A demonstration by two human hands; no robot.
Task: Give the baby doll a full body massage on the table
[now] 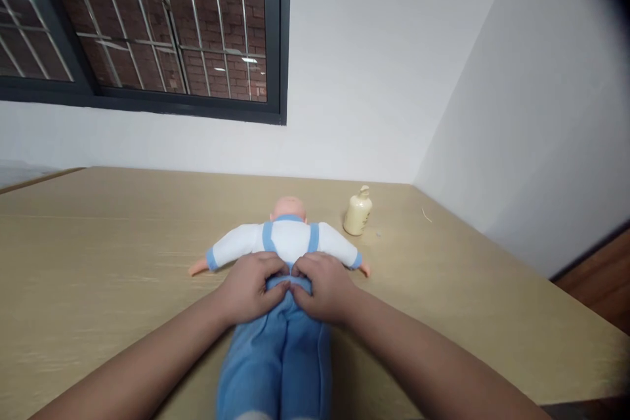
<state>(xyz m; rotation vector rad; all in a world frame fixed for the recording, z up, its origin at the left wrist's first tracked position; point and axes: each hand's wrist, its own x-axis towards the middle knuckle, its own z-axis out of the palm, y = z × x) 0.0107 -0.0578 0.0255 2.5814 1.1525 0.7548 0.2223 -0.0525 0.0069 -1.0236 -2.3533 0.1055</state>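
A baby doll (290, 239) lies stretched out on the table with its arms spread to both sides. It wears a white top with blue straps and cuffs, and blue trousers (280, 354). Its head points away from me and seems to be face down. At the doll's waist, my left hand (253, 285) is closed on the left side, fingers curled and thumb drawn inward. My right hand (327, 285) mirrors it on the right side, the fingertips of both hands almost meeting at the middle. What the fingers pinch, cloth or body, is partly hidden.
A cream pump bottle (358, 213) stands on the table (123, 230) beyond the doll's right-side arm. A thin pale strip (426, 215) lies farther right. White walls (364, 79) and a barred window (172, 26) border the table's far side.
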